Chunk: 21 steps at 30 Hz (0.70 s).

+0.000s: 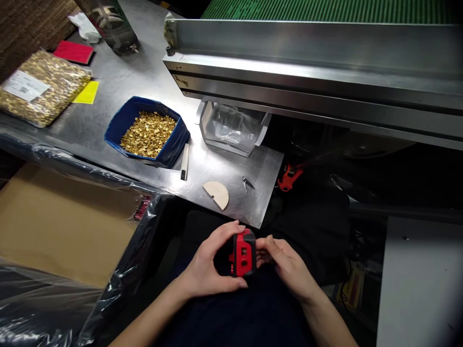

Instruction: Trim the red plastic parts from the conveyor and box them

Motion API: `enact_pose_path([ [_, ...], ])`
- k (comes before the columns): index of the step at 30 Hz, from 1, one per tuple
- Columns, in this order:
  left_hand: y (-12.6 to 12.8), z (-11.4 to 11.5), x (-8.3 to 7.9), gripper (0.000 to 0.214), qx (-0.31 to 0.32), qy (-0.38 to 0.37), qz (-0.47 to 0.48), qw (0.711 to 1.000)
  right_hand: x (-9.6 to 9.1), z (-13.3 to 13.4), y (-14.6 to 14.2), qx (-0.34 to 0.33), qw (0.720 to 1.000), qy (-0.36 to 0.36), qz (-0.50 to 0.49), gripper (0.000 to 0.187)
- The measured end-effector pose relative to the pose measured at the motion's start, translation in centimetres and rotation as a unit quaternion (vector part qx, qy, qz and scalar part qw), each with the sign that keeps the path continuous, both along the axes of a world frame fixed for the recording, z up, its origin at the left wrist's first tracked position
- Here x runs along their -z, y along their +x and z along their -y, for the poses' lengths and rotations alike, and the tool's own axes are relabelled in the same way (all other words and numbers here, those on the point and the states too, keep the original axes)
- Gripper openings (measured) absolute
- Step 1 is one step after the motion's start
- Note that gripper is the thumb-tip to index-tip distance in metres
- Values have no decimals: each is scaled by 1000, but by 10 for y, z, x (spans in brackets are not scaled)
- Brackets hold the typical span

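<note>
A small red and black plastic part (243,253) sits low in the middle of the head view, above my lap. My left hand (211,262) is wrapped round its left side, thumb below and fingers over the top. My right hand (285,265) touches its right side with pinched fingertips; what those fingertips grip is hidden. A blue bin (119,123) full of small brass pieces (148,134) stands on the steel table (108,77), up and to the left of my hands.
A clear bag of brass pieces (39,86) lies far left. A cardboard box lined with black plastic (61,217) fills the lower left. On the table are a clear plastic holder (231,127), a pen-like tool (184,163), a beige half-disc (217,193) and a small screw (248,182). A steel conveyor frame (311,58) runs along the top.
</note>
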<state>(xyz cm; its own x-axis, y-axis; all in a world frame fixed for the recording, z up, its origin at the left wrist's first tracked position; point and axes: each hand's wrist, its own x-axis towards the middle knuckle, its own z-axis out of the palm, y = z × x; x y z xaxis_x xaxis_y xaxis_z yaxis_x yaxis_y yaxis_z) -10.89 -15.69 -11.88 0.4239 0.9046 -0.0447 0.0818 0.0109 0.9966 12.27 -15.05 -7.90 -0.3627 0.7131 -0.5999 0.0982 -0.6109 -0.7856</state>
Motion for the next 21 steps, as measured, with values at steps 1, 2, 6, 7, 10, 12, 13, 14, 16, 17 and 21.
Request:
enact_pose_path([
  [1,1,1,-1,89,-35,-55,29,997,-1,-1,1,-19,999,26,0,58],
  [2,3,2,-2,86,-68,-110,59,990,-2,-3,1,-51,997,65,7,54],
  [6,7,-3,-9,83,-104,-253,135,952,-10,-1,-4,-169,969,168,60,32],
  [7,8,-5,-11,83,-95,-261,127,952,-11,0,-7,-165,971,163,65,28],
  [10,9,-9,-16,68,-87,-252,87,960,-12,5,-15,-125,981,141,44,30],
  [12,9,-9,-18,54,-91,-236,67,965,-10,7,-17,-108,986,125,19,31],
  [13,10,-8,-18,49,-92,-224,59,968,-9,7,-17,-103,988,115,8,32],
  [14,10,-8,-18,46,-90,-210,52,972,-8,7,-17,-98,990,106,-2,32],
  [16,11,-8,-18,43,-86,-188,42,978,-7,8,-17,-85,992,89,-23,34],
  [17,12,-9,-18,42,-85,-183,41,979,-7,8,-16,-79,993,79,-34,36],
  [21,12,-15,-19,41,-85,-188,53,977,-9,9,-15,-56,995,36,-68,41],
])
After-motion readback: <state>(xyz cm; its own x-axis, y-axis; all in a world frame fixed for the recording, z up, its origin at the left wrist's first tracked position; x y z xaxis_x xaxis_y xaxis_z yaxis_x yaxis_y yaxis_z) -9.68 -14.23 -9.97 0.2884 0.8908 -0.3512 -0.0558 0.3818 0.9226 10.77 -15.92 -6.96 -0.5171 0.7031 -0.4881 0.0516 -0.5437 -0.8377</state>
